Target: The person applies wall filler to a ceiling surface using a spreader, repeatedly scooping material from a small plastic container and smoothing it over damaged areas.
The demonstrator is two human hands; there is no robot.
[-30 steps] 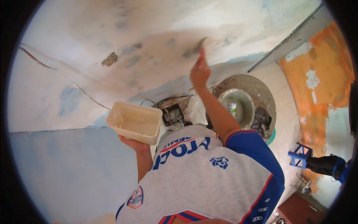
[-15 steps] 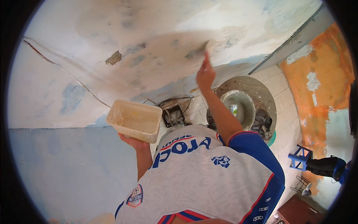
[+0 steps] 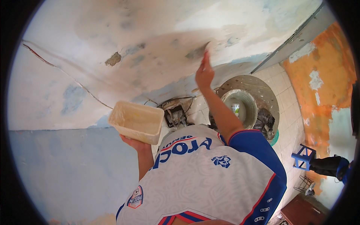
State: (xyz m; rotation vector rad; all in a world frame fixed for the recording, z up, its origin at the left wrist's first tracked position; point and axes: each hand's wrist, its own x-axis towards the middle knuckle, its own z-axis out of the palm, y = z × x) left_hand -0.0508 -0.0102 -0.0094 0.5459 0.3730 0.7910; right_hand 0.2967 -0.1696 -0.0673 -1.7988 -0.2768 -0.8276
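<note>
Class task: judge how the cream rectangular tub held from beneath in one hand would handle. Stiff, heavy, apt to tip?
The tub probably stays stiff: its walls look straight. It seems fairly light, since the left hand alone bears it from below. Resting tilted on fingers, it may tip easily.

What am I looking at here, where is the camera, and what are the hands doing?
There is no machine: this is one picture from a wide fisheye camera worn on a person's head, looking down at their own arms. That is why the straight edges bend and the person's white and blue shirt fills the bottom.

The left hand holds a pale, cream tub from underneath. The right hand is raised to the wall and presses a small flat tool against it; the tool is too blurred to name for sure. The wall is patchy, with a long crack and a chipped spot.

On the tiled floor below stand a round bucket and a blue stool.
</note>
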